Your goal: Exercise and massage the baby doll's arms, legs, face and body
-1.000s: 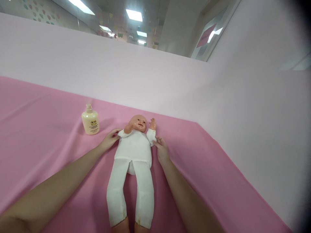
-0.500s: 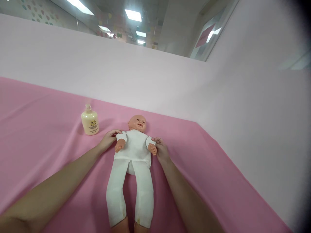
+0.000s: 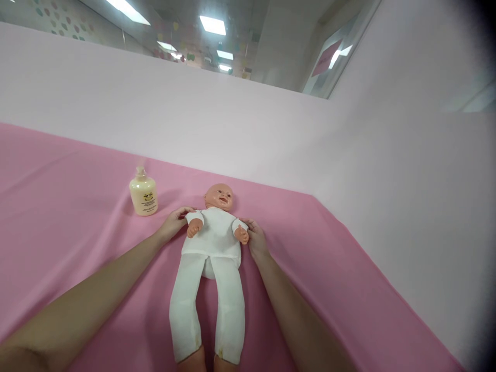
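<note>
A baby doll [image 3: 213, 232] with a white cloth body lies on its back, head away from me, on the pink cover. Its bare plastic hands point up over its sides, and its feet run out of the bottom of the view. At the doll's arm on the left side, my left hand [image 3: 175, 223] is closed, fingertips at the white sleeve. My right hand [image 3: 256, 238] grips the other arm from the outside, its fingers partly hidden behind the sleeve. Left of the doll stands a cream-coloured pump bottle [image 3: 144, 195] with a dark printed label.
The pink cover [image 3: 70, 206] spreads under everything, with soft folds at the left. A white wall [image 3: 232, 134] rises behind it and another [image 3: 418, 170] along the right. Above the back wall is a window [image 3: 240, 31] with ceiling lights showing.
The doll's forearms have shifted slightly: the one on the left has swung up and inward, the other has moved up a little. My hands have barely moved; the bottle is unchanged.
</note>
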The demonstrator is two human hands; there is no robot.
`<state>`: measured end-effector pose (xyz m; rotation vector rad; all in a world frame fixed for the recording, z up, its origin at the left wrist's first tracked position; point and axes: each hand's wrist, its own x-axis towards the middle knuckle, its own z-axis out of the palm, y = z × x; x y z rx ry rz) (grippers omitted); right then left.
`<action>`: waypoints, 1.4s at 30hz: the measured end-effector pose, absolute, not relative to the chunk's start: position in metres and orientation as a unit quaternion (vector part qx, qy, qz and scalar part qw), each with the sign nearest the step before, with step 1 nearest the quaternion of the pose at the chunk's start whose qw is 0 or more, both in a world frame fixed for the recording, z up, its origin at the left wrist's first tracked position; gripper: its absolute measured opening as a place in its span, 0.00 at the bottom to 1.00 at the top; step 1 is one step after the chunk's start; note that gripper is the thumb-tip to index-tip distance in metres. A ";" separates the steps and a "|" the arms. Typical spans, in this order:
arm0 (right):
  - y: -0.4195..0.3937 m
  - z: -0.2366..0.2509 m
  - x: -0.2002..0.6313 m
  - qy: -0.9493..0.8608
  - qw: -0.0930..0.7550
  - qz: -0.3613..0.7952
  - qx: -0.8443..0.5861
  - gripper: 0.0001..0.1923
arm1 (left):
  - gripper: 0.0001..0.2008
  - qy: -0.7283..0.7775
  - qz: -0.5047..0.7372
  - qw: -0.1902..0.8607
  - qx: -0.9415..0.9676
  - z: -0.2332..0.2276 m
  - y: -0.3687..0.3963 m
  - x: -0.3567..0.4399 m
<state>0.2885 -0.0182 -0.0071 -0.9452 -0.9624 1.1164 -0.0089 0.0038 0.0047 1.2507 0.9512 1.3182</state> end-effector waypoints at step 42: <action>-0.023 -0.019 0.287 -0.613 0.515 0.261 -0.540 0.37 | 0.27 0.543 0.430 0.200 0.694 -0.020 0.014 -0.015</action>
